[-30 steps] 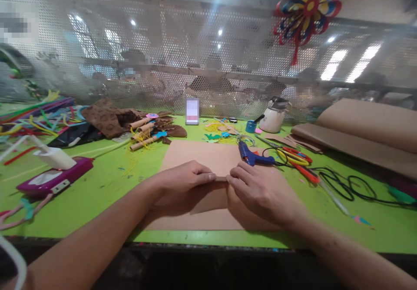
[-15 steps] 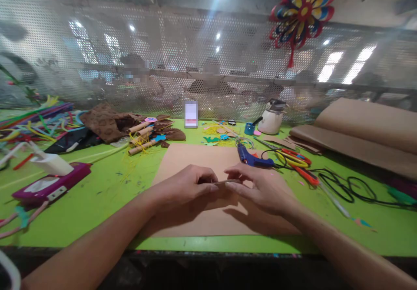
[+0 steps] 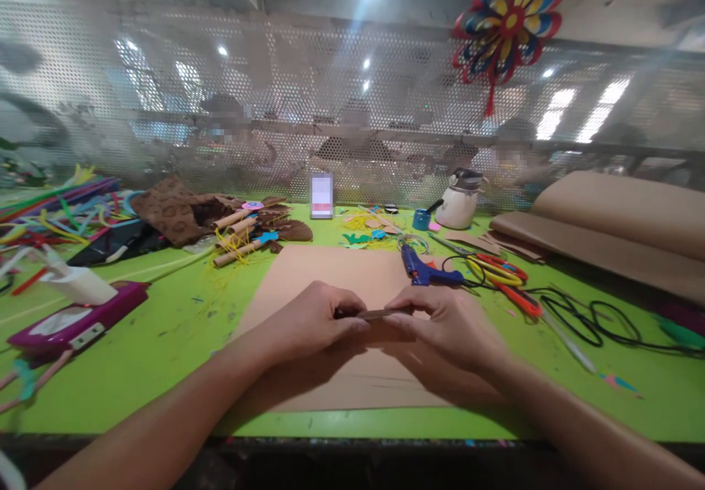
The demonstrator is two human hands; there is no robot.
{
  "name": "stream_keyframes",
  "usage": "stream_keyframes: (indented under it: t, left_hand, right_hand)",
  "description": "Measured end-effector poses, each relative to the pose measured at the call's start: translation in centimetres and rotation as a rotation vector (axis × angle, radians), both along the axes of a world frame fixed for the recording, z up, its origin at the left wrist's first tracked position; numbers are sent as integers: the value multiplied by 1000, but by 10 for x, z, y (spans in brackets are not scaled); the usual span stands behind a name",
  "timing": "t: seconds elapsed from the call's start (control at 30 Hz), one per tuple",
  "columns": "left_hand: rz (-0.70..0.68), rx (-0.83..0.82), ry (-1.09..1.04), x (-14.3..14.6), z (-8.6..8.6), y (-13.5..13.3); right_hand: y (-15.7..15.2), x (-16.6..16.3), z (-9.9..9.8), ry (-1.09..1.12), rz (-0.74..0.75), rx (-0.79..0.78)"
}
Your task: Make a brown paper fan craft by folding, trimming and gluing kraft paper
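Between both hands, edge-on to me, is a thin folded strip of brown paper (image 3: 380, 314). My left hand (image 3: 313, 317) pinches its left end with the thumb below and the fingers curled above. The right end is gripped the same way by my right hand (image 3: 449, 325). Both hands are just over a large light-brown paper sheet (image 3: 330, 264) on the green table, and their shadows fall across it. At the sheet's upper right, beyond my right hand, lies a blue glue gun (image 3: 427, 269). The fingertips behind the strip are partly hidden.
Orange-handled scissors (image 3: 518, 299) and a black cable (image 3: 584, 321) lie to the right, before brown paper rolls (image 3: 600, 218). A purple power strip (image 3: 82, 321) is at the left. Rolled paper tubes (image 3: 239, 251), a phone (image 3: 322, 196) and a white jug (image 3: 459, 203) stand or lie behind.
Both hands have come slightly nearer to me, still pinching the strip, which now shows more narrowly edge-on and level. The view has shifted a little; things on the table look unmoved.
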State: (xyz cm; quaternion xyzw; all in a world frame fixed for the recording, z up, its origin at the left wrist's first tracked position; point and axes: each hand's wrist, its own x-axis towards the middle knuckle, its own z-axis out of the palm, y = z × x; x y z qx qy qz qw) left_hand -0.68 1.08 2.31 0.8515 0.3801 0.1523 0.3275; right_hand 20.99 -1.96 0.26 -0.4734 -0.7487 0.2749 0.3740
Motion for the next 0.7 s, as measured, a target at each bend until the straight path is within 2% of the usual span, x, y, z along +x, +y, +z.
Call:
stream_keyframes:
  t: [0.17,0.33,0.47,0.7]
  left_hand:
    - [20,9,5,0,-5,1]
    - [13,217,65,1,-9,5]
    - [-30,326,49,3,-10,5]
    - [-7,299,62,4,-8,0]
  right_hand:
    - [2,0,-5,37,16,34]
    - [0,-3,-2,13,-38,87]
    - [-3,-3,5,-59,-36,52]
    - [0,1,3,-119,-14,49]
